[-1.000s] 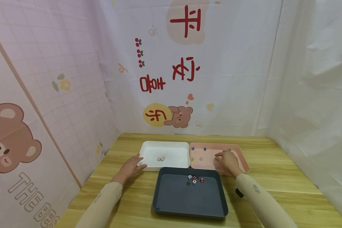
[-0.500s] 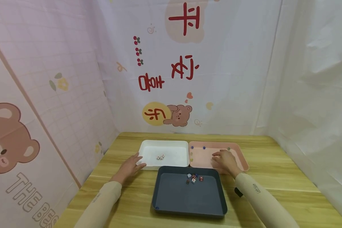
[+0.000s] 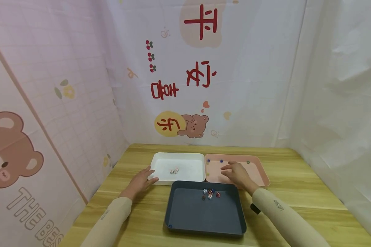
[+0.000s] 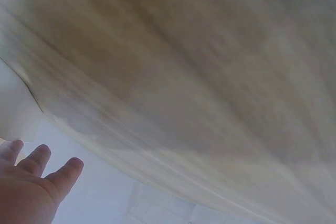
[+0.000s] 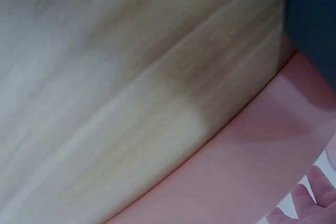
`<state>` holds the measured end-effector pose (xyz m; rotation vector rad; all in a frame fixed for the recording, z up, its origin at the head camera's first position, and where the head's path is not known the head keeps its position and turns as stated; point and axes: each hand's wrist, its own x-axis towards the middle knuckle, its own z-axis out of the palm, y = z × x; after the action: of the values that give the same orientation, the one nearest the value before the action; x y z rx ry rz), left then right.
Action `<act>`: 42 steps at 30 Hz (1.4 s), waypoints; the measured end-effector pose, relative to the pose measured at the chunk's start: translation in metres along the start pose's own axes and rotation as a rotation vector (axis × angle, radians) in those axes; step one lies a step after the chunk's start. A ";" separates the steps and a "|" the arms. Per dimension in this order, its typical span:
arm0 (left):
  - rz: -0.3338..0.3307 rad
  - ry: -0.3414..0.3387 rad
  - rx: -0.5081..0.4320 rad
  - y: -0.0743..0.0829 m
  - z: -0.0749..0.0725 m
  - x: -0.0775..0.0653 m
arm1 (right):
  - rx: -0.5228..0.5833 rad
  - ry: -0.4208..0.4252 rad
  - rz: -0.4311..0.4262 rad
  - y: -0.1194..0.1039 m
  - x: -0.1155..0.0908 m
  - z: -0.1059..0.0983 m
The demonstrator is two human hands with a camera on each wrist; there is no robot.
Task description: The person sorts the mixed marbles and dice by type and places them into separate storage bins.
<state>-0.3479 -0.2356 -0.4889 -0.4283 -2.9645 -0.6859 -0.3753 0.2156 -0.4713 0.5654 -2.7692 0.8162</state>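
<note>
My left hand [image 3: 142, 181] rests at the left rim of the white tray [image 3: 193, 168], fingers spread and holding nothing. That tray has several white dice [image 3: 174, 171] in a small group. Over the pink tray [image 3: 261, 175] is my right hand [image 3: 238, 174], its fingers loosely bent and pointing left; nothing shows between them. Two blue dice [image 3: 221, 161] lie along that tray's back side. Pale yellow dice [image 3: 208, 174] sit by its left wall, and a green die [image 3: 248, 162] lies behind the hand. The right wrist view catches only fingertips [image 5: 304, 195] past the pink wall.
In front stands a dark grey tray [image 3: 204, 216] with several white, red and dark dice [image 3: 210, 192] near its back edge and a blue die [image 3: 170, 226] in its front left corner. The wooden table [image 3: 299, 192] is bordered by hanging printed cloth [image 3: 250, 85].
In the pink tray, a pale yellow die has gone from near the middle to the left wall. My right hand has shifted left. The left hand stays where it was.
</note>
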 end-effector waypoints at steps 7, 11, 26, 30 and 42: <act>0.000 0.000 -0.002 0.000 -0.001 0.000 | 0.033 -0.033 -0.038 -0.016 -0.001 0.002; 0.002 0.000 -0.003 0.000 -0.002 -0.001 | 0.037 -0.052 -0.093 -0.024 -0.001 0.006; -0.014 -0.003 -0.020 0.001 -0.002 -0.001 | -0.058 -0.174 -0.354 -0.061 -0.016 0.024; -0.008 0.001 -0.021 0.001 -0.002 -0.001 | -0.137 -0.194 -0.435 -0.062 -0.018 0.032; -0.007 0.001 -0.011 0.000 0.000 0.000 | -0.222 -0.242 -0.483 -0.064 -0.029 0.042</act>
<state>-0.3479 -0.2361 -0.4888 -0.4184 -2.9646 -0.7026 -0.3260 0.1511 -0.4835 1.2880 -2.6875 0.3470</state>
